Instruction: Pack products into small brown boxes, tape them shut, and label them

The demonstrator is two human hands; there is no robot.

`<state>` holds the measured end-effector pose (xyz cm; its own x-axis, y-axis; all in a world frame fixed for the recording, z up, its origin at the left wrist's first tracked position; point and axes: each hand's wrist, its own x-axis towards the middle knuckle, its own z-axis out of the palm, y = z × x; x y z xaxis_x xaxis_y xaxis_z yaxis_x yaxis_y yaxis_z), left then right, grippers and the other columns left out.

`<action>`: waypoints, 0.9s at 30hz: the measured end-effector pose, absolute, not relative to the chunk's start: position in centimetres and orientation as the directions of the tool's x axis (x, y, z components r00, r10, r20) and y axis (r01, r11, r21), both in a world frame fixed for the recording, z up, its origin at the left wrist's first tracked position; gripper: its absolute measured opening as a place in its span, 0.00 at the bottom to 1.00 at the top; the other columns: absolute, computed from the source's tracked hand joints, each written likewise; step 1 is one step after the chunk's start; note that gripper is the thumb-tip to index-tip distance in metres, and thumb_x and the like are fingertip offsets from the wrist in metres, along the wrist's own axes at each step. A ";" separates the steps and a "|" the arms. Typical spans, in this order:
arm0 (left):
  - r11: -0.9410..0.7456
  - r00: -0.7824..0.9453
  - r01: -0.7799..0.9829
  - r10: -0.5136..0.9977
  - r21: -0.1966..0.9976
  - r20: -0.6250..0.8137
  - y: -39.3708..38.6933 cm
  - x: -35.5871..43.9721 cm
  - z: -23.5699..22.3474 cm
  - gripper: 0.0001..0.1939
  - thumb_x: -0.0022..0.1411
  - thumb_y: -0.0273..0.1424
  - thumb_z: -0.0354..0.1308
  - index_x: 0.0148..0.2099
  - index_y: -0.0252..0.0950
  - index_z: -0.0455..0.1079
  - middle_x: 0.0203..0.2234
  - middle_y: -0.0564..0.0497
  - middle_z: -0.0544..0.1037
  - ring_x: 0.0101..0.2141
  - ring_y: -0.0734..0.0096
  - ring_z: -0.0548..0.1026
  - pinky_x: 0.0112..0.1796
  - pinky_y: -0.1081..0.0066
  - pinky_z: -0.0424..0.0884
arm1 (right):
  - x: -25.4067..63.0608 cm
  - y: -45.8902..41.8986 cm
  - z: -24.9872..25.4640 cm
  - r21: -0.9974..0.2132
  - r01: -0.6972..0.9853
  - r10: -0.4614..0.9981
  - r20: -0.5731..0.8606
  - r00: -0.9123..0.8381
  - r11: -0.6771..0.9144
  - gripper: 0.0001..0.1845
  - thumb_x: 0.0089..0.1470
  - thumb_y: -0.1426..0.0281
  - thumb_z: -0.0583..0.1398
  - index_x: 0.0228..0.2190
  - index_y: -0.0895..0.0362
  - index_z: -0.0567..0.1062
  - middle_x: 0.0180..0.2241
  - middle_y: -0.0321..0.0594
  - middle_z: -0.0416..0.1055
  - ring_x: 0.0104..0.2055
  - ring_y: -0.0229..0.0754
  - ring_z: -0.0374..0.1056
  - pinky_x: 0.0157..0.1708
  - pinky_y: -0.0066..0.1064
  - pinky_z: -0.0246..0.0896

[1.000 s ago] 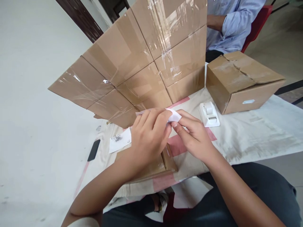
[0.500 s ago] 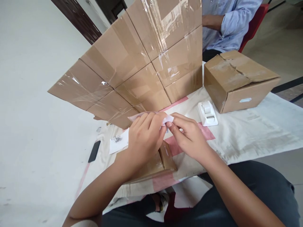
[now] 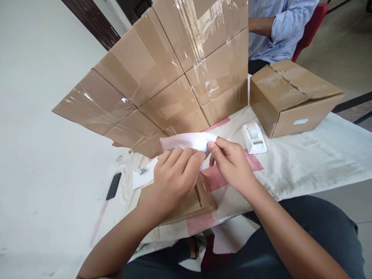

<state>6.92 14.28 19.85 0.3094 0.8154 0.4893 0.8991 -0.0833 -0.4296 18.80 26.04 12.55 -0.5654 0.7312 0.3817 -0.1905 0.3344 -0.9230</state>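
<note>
Above the cloth-covered table (image 3: 308,166), before the cardboard panel (image 3: 162,73), we hold one white sheet (image 3: 188,140). Our left hand (image 3: 176,173): back uppermost, knuckles bent, fingers curled together before the sheet's lower edge, grip closed on it. Our right hand (image 3: 234,159): grip pinched together, thumb and forefinger on the sheet's right end. Our forearms (image 3: 281,224): angled inward from below, left wrist over a small carton (image 3: 186,207).
</note>
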 end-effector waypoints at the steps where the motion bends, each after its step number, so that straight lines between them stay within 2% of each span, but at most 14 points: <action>1: -0.086 0.308 0.902 0.815 -0.423 0.491 14.2 6.9 19.8 0.10 0.63 0.22 0.60 0.43 0.37 0.64 0.33 0.51 0.78 0.31 0.67 0.69 0.30 0.64 0.57 | 18.7 26.1 12.4 -0.930 -0.180 0.747 0.364 -0.557 0.319 0.22 0.69 0.59 0.53 0.24 0.55 0.64 0.19 0.32 0.64 0.23 0.36 0.62 0.27 0.30 0.54; 3: -0.083 0.270 0.930 0.818 -0.359 0.508 13.9 6.9 19.8 0.10 0.63 0.22 0.60 0.44 0.38 0.64 0.34 0.51 0.78 0.32 0.68 0.70 0.32 0.64 0.60 | 18.3 26.6 11.7 -0.945 -0.154 0.782 0.327 -0.531 0.290 0.22 0.69 0.58 0.53 0.24 0.54 0.64 0.18 0.31 0.61 0.22 0.36 0.61 0.25 0.30 0.53; 4: -0.074 0.222 0.954 0.825 -0.291 0.520 13.8 7.0 19.8 0.10 0.63 0.23 0.60 0.44 0.39 0.64 0.34 0.52 0.78 0.32 0.69 0.70 0.32 0.65 0.61 | 18.1 27.0 11.2 -0.952 -0.140 0.801 0.304 -0.516 0.272 0.21 0.68 0.57 0.53 0.25 0.54 0.65 0.18 0.31 0.61 0.21 0.37 0.61 0.24 0.30 0.54; 6: -0.034 0.071 0.996 0.849 -0.080 0.523 13.6 6.9 19.8 0.11 0.63 0.24 0.60 0.46 0.40 0.64 0.34 0.54 0.76 0.31 0.72 0.70 0.33 0.68 0.64 | 17.7 28.1 10.0 -0.967 -0.121 0.835 0.253 -0.489 0.222 0.19 0.68 0.56 0.53 0.30 0.55 0.69 0.22 0.34 0.66 0.21 0.37 0.62 0.23 0.30 0.56; 8: 0.023 -0.104 0.984 0.876 0.175 0.471 13.4 6.8 20.0 0.13 0.62 0.24 0.61 0.47 0.42 0.64 0.34 0.56 0.74 0.30 0.75 0.68 0.33 0.71 0.65 | 17.5 29.0 9.1 -0.966 -0.131 0.851 0.260 -0.456 0.225 0.18 0.65 0.56 0.56 0.44 0.57 0.73 0.35 0.43 0.74 0.25 0.40 0.69 0.23 0.31 0.61; 9: 0.046 -0.175 0.955 0.885 0.292 0.432 13.3 6.6 20.1 0.14 0.62 0.24 0.61 0.47 0.42 0.64 0.34 0.56 0.73 0.29 0.77 0.68 0.32 0.72 0.65 | 17.6 29.3 8.8 -0.953 -0.144 0.842 0.304 -0.447 0.268 0.23 0.63 0.56 0.58 0.53 0.56 0.71 0.45 0.48 0.74 0.30 0.43 0.72 0.25 0.33 0.64; 11: 0.068 -0.267 0.872 0.896 0.484 0.355 13.2 6.3 20.2 0.16 0.61 0.22 0.60 0.47 0.43 0.64 0.35 0.57 0.72 0.29 0.79 0.67 0.31 0.73 0.65 | 17.9 29.5 8.8 -0.891 -0.189 0.762 0.451 -0.464 0.412 0.36 0.59 0.57 0.62 0.65 0.52 0.61 0.60 0.54 0.66 0.42 0.47 0.75 0.32 0.36 0.69; 12: 0.069 -0.293 0.829 0.899 0.555 0.325 13.2 6.1 20.3 0.16 0.61 0.21 0.59 0.47 0.43 0.63 0.36 0.57 0.73 0.29 0.80 0.67 0.30 0.74 0.64 | 18.1 29.2 9.2 -0.847 -0.225 0.692 0.526 -0.495 0.482 0.38 0.58 0.58 0.64 0.66 0.50 0.60 0.62 0.53 0.64 0.46 0.48 0.74 0.36 0.37 0.70; 14: 0.066 -0.319 0.757 0.905 0.651 0.280 13.1 5.7 20.3 0.16 0.61 0.20 0.58 0.48 0.42 0.63 0.38 0.56 0.73 0.28 0.81 0.67 0.30 0.74 0.64 | 18.4 28.4 10.1 -0.772 -0.317 0.549 0.621 -0.560 0.551 0.29 0.59 0.63 0.64 0.61 0.50 0.68 0.57 0.49 0.70 0.47 0.47 0.74 0.41 0.38 0.70; 17: 0.076 -0.337 0.695 0.913 0.715 0.231 12.8 5.3 19.9 0.16 0.61 0.20 0.57 0.48 0.42 0.63 0.39 0.56 0.74 0.27 0.82 0.64 0.30 0.74 0.64 | 18.3 26.8 11.4 -0.718 -0.419 0.447 0.683 -0.578 0.555 0.09 0.62 0.70 0.62 0.44 0.53 0.78 0.41 0.41 0.77 0.42 0.42 0.74 0.44 0.35 0.68; 18: 0.085 -0.345 0.684 0.913 0.725 0.219 12.7 5.2 19.8 0.16 0.61 0.21 0.57 0.49 0.42 0.62 0.40 0.56 0.75 0.26 0.82 0.63 0.30 0.74 0.64 | 18.2 26.4 11.6 -0.708 -0.433 0.434 0.694 -0.575 0.558 0.06 0.63 0.71 0.60 0.41 0.54 0.78 0.39 0.40 0.78 0.41 0.41 0.73 0.43 0.34 0.68; 21: 0.128 -0.378 0.682 0.904 0.720 0.198 12.1 5.1 19.4 0.16 0.61 0.22 0.57 0.49 0.43 0.61 0.41 0.55 0.76 0.24 0.82 0.61 0.27 0.74 0.61 | 17.8 26.0 11.5 -0.678 -0.434 0.384 0.713 -0.587 0.594 0.09 0.65 0.74 0.57 0.36 0.54 0.77 0.38 0.40 0.78 0.40 0.40 0.73 0.42 0.33 0.67; 23: 0.187 -0.414 0.733 0.885 0.653 0.211 11.7 4.8 19.2 0.17 0.60 0.23 0.59 0.49 0.43 0.62 0.37 0.55 0.75 0.24 0.80 0.62 0.27 0.73 0.61 | 17.8 26.3 11.2 -0.671 -0.392 0.379 0.706 -0.599 0.630 0.10 0.65 0.74 0.56 0.36 0.55 0.77 0.38 0.41 0.77 0.40 0.41 0.72 0.41 0.33 0.65; 27: 0.352 -0.478 0.843 0.837 0.406 0.267 11.0 3.9 18.8 0.20 0.62 0.30 0.60 0.55 0.43 0.65 0.26 0.58 0.66 0.26 0.75 0.66 0.29 0.71 0.64 | 18.4 27.6 10.8 -0.716 -0.237 0.395 0.594 -0.701 0.657 0.08 0.61 0.76 0.56 0.33 0.56 0.75 0.35 0.39 0.75 0.36 0.40 0.69 0.37 0.31 0.60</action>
<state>3.90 11.01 18.84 -0.4783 0.8365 0.2674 0.8432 0.3522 0.4062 18.35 27.63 10.80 -0.7008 0.3953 0.5938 -0.2365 0.6566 -0.7162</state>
